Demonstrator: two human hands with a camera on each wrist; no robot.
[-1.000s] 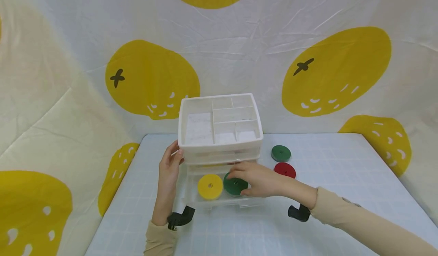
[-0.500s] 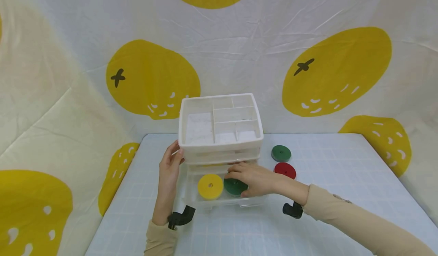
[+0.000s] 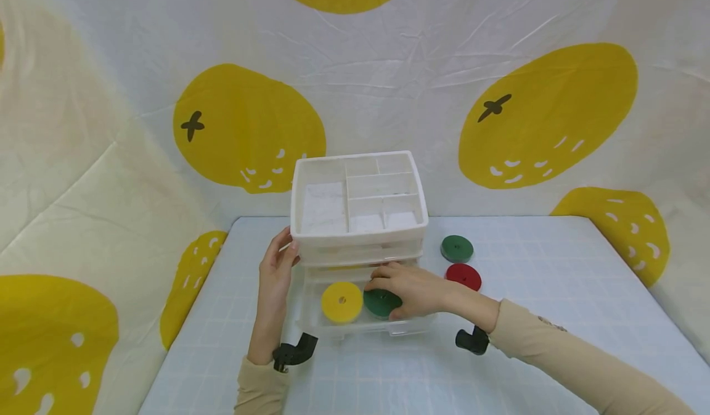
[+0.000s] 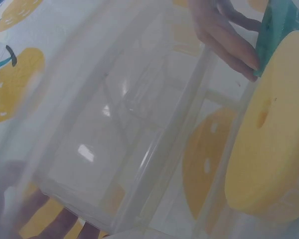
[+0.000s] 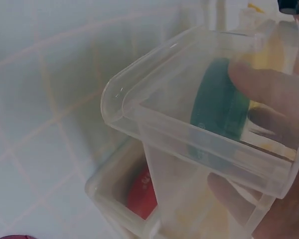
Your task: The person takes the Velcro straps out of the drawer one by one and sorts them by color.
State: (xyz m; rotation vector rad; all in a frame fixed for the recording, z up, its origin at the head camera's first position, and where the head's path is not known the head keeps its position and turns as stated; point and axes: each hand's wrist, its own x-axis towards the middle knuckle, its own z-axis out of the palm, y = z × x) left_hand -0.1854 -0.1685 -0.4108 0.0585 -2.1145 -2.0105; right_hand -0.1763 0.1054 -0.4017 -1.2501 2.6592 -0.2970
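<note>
Thumb and fingers of my right hand (image 3: pixel 413 291) grip a green disc (image 3: pixel 381 304) with a small center hole, inside the pulled-out clear drawer (image 3: pixel 333 328). Through the drawer wall in the right wrist view, the fingers show on both sides of that green disc (image 5: pixel 219 104). Left of it in the drawer lies a thick yellow disc (image 3: pixel 341 302), with faint raised lettering on its edge in the left wrist view. My left hand (image 3: pixel 274 279) rests against the left front corner of the white drawer organizer (image 3: pixel 360 248), its fingers along the side and partly hidden.
Right of the organizer, another green disc (image 3: pixel 457 248) and a red disc (image 3: pixel 465 275) lie on the table. A divided tray tops the organizer. In the right wrist view, a red piece (image 5: pixel 143 194) shows inside a pale bin. A fruit-print cloth hangs behind.
My right hand and forearm have shifted slightly left, with the fingers further over the green disc. The left hand stays at the organizer's corner.
</note>
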